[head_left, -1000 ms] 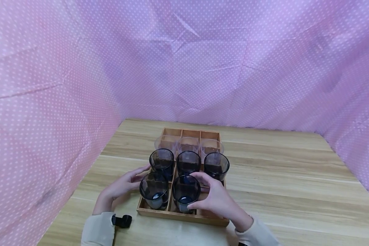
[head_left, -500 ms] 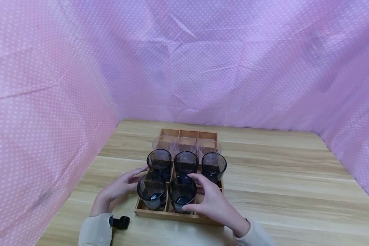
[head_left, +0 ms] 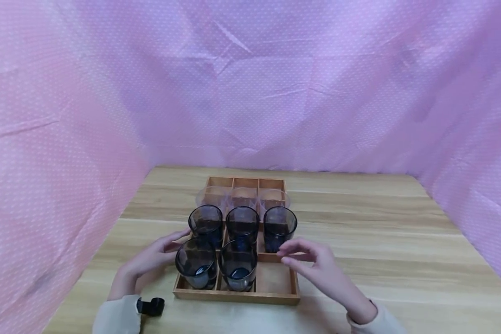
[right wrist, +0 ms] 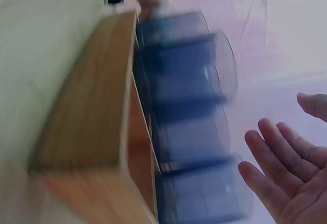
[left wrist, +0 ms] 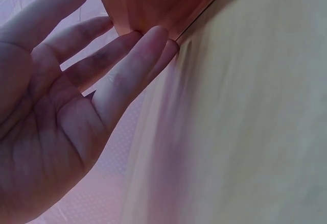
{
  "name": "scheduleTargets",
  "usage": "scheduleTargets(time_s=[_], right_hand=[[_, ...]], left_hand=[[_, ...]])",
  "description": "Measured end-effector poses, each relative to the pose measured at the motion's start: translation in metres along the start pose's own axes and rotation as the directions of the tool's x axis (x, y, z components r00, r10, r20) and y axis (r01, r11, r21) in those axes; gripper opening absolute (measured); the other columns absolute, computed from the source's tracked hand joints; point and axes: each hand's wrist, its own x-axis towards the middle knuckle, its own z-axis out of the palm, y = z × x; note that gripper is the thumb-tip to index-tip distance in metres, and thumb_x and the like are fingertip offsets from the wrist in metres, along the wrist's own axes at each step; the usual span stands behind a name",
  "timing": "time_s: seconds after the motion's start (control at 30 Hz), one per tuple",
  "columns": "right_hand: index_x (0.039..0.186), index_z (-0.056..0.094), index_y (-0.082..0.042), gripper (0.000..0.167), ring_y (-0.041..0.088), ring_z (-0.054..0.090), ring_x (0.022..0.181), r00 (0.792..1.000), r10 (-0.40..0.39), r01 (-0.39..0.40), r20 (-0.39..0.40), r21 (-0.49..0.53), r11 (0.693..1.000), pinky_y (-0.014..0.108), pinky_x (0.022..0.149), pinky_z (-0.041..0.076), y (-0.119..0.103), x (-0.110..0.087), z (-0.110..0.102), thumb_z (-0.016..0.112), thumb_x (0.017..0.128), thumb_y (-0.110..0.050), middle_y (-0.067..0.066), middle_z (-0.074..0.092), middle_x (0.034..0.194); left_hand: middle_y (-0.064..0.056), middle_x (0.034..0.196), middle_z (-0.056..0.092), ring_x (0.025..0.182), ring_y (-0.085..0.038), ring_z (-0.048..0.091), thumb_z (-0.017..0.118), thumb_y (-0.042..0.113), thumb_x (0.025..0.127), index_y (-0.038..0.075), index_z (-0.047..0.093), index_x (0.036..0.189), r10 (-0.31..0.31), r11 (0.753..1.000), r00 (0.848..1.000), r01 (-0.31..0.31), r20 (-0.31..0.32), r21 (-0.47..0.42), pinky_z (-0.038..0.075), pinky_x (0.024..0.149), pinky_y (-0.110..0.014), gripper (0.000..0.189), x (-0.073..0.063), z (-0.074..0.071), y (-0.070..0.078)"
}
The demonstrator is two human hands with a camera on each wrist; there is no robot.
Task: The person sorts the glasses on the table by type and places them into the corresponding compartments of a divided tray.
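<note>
A wooden divided tray (head_left: 235, 298) lies on the table, with smoky dark glasses upright in its front and middle rows. My left hand (head_left: 154, 257) is at the tray's left side, fingers extended; the left wrist view shows its fingertips (left wrist: 153, 38) against the wooden side wall. Over the front right compartment, which has no glass in it, hovers my right hand (head_left: 317, 262), thumb and fingers apart and holding nothing. To its left stand the front middle glass (head_left: 238, 266) and the front left glass (head_left: 196, 264). The right middle-row glass (head_left: 279, 227) is just beyond its fingertips.
Behind the dark glasses, a row of clear cups (head_left: 243, 198) stands in the tray. Pink dotted cloth (head_left: 275, 93) hangs around the back and sides of the wooden table (head_left: 359, 218). A black strap with a small device (head_left: 151, 306) sits at the left sleeve.
My right hand has let go of the front middle glass and moved right, away from it. That glass stays in its compartment. My left hand remains at the tray's side; the head view has shifted slightly.
</note>
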Motion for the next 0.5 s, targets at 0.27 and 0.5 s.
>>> scheduleTargets(time_s=[0.27,0.5], right_hand=[[0.105,0.068,-0.002,0.015,-0.005,0.066,0.089,0.978,0.068,-0.096,-0.195,-0.134,0.986,0.021,0.078,0.057,0.016,-0.002,-0.037,0.063,0.093,-0.010,0.010,0.075,0.099],[0.109,0.068,-0.002,0.020,-0.010,0.061,0.090,0.953,0.128,-0.194,-0.274,-0.230,0.954,0.013,0.079,0.054,0.040,0.001,-0.070,0.060,0.096,-0.015,0.013,0.074,0.103]], left_hand=[[-0.035,0.145,0.037,0.120,-0.040,0.055,0.051,0.014,0.100,-0.009,0.029,0.147,0.028,0.994,0.999,-0.024,-0.043,0.102,0.049,0.087,-0.016,0.057,-0.009,-0.010,0.005],[-0.027,0.136,0.054,0.112,-0.039,0.061,0.057,0.019,0.098,-0.006,0.038,0.144,-0.006,0.946,0.984,0.062,-0.175,0.317,0.055,0.083,-0.032,0.056,-0.005,-0.024,0.010]])
